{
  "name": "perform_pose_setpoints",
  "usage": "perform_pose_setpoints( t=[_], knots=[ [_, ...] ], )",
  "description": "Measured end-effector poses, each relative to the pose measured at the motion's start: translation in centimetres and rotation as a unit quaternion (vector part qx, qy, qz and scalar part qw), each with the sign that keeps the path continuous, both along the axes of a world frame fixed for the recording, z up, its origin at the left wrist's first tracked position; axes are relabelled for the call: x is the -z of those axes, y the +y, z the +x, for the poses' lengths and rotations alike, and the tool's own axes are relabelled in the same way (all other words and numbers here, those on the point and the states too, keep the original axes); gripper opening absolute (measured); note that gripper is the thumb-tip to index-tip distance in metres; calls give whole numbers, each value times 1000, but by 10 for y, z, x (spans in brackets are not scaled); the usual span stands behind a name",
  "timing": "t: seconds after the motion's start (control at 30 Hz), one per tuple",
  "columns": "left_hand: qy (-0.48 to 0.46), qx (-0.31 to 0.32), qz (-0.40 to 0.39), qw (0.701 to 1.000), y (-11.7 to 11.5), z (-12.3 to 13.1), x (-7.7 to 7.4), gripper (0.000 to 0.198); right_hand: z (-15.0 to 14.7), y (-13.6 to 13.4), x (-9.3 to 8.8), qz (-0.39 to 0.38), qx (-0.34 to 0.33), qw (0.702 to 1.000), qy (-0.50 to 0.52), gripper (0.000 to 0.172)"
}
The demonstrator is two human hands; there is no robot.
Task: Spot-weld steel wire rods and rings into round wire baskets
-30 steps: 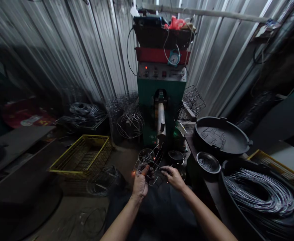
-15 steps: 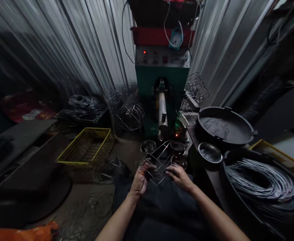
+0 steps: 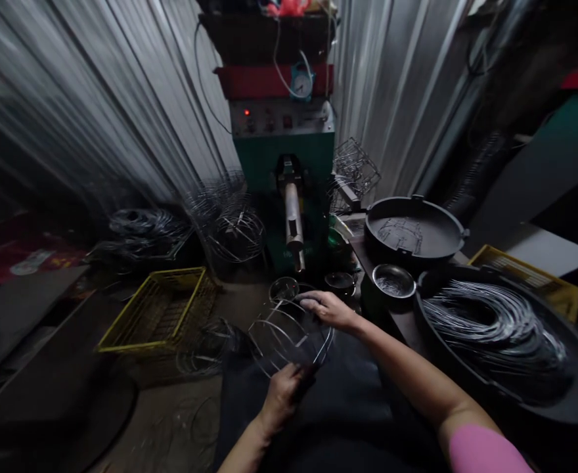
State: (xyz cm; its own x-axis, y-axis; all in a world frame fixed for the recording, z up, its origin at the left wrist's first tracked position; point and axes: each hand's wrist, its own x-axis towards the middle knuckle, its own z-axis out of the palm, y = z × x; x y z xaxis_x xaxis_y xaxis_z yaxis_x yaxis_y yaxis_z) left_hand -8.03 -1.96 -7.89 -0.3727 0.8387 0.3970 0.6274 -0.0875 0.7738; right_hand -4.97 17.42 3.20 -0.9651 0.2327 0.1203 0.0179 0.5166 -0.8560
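Observation:
A round frame of bent metal wire (image 3: 280,330) is held over my lap between both hands, tilted, with its curved rings facing left. My left hand (image 3: 283,393) is closed on its lower edge, the fingertips partly hidden in shadow. On the upper right edge, my right hand (image 3: 327,309) grips the wire between thumb and fingers. Just beyond the frame, the metal arm (image 3: 293,210) of a green machine (image 3: 254,157) points toward me, its tip above small metal bowls (image 3: 284,289).
Right of me stand a round black pan (image 3: 446,230), a small bowl of wire bits (image 3: 393,281) and a large pan (image 3: 540,407) with a wire coil (image 3: 500,322). To the left are a yellow basket (image 3: 146,309) and a pile of wire rings (image 3: 237,230).
The wire frame has been turned over, now showing its curved rings. My right hand has moved up to its top edge, my left hand to its lower edge. The camera view has swung right.

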Motion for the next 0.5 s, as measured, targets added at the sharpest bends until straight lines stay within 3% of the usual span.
perform_pose_setpoints(
  t=[0.07,0.13,0.2,0.27,0.37,0.5],
  knots=[
    [-237,-61,11,970,2,2,-9,27,5,29,10,69,56,995,40,30],
    [-417,-155,43,895,7,1,-17,34,17,72,28,144,149,978,19,25],
    [-535,-226,93,809,15,-1,-23,38,33,120,51,193,242,945,-103,23],
    [-597,-263,126,747,24,-5,-25,38,52,164,73,213,305,900,-228,23],
    [-636,-285,130,705,36,-8,-25,38,73,209,100,210,341,860,-315,26],
    [-641,-282,135,701,44,-10,-25,39,80,236,125,204,351,817,-410,30]
  ],
)
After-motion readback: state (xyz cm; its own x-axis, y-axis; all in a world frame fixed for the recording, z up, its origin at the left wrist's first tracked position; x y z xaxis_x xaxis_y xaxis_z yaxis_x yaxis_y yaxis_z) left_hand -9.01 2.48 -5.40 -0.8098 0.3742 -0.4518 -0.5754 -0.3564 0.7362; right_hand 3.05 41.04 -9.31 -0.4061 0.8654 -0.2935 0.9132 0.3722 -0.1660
